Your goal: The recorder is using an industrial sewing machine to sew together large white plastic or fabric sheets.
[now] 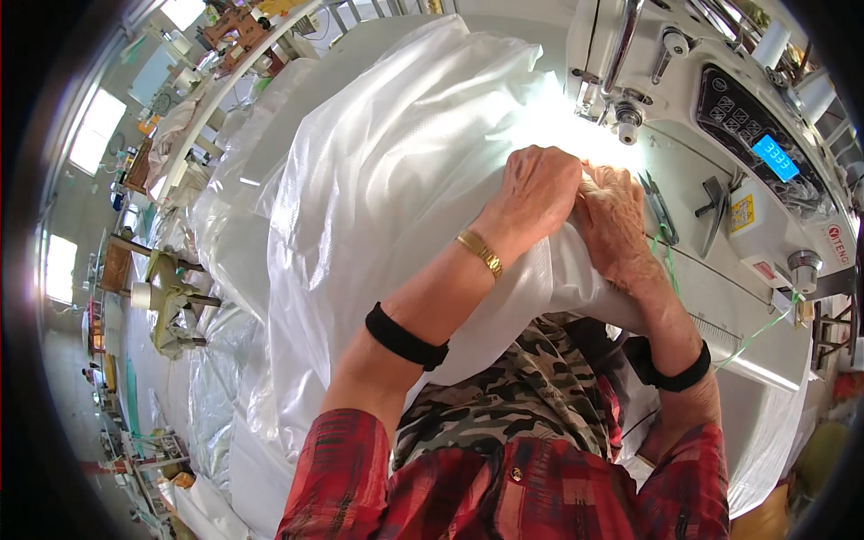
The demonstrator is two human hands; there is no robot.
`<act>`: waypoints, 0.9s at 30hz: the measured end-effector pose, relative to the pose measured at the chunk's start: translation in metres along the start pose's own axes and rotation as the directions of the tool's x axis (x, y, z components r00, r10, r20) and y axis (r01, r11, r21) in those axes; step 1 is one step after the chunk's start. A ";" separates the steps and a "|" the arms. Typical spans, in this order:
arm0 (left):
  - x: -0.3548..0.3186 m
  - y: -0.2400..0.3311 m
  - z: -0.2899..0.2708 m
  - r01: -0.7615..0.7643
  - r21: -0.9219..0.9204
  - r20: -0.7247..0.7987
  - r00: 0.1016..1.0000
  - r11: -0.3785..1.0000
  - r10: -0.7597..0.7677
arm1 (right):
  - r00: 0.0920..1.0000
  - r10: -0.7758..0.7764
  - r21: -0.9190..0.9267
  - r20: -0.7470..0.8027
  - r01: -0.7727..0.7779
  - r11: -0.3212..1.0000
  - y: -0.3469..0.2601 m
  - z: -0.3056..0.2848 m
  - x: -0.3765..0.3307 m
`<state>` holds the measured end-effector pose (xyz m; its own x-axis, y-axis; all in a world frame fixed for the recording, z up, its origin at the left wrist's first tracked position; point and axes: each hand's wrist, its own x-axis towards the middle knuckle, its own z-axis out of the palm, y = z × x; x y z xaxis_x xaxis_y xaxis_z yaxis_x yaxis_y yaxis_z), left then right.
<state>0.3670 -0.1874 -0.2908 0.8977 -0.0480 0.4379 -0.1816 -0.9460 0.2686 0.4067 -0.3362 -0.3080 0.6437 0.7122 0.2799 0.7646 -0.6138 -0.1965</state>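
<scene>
White fabric (pixel 387 180) heaped on the table, bunched before the sewing machine (pixel 720 108). Left hand (pixel 538 193) and right hand (pixel 612 220) side by side, touching, fingers curled shut, pinching the fabric's edge. Scissors (pixel 659 209) lie just right of the hands.

White translucent woven plastic sheet (pixel 387 180): large, crumpled, glossy, heaped across sewing table (pixel 720 306), spilling off left edge; near edge bunched, gripped just beside sewing machine (pixel 720 99).
</scene>
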 end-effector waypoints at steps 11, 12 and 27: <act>-0.029 0.023 -0.013 0.216 -0.049 0.048 0.976 0.975 -0.214 | 0.999 -0.004 0.010 -0.048 0.005 1.000 0.004 0.003 0.000; -0.043 0.028 -0.017 0.211 -0.088 0.005 0.977 0.974 -0.211 | 0.999 0.000 0.048 -0.046 0.002 0.999 0.005 0.003 0.000; -0.334 0.051 -0.016 0.493 -0.011 -0.090 0.866 0.870 -0.492 | 0.967 0.255 0.669 -0.030 -0.170 0.723 -0.045 -0.035 -0.128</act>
<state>0.0521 -0.2143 -0.4098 0.8307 0.4523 0.3246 0.2796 -0.8431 0.4593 0.2886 -0.4113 -0.3024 0.8160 0.5220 0.2484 0.4650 -0.3374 -0.8185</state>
